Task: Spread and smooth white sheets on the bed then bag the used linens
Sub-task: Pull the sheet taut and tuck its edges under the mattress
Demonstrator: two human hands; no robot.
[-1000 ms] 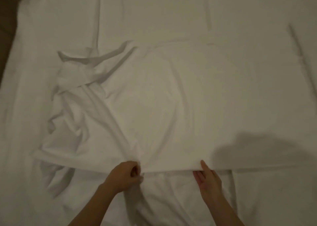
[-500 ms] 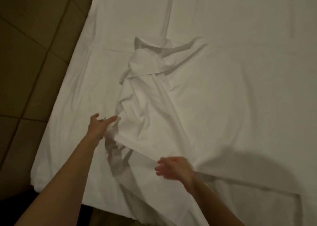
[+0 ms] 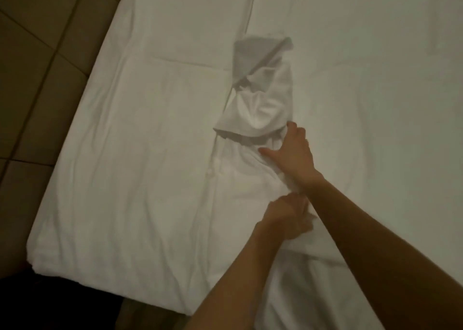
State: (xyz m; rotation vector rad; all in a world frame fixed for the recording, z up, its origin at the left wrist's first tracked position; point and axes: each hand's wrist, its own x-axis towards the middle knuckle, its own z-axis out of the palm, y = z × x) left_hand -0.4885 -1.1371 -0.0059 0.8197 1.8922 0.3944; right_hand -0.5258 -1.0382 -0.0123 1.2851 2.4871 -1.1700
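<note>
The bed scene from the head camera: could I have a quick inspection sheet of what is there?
Surface: bed covered in white sheet, lightly creased.
Job's things: top sheet bunched and folded over mid-bed.
Clutter: nothing seen.
Grips: right hand reaches across to the bunched fold, fingers spread; left hand curled round cloth nearer the edge.
Cables: nothing seen.
Surroundings: tiled floor at left.

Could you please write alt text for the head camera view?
Two bare hands work a bunched white sheet on a bed: the right hand reaches the bunch, the left hand grips sheet nearer. Tiled floor lies left.
</note>
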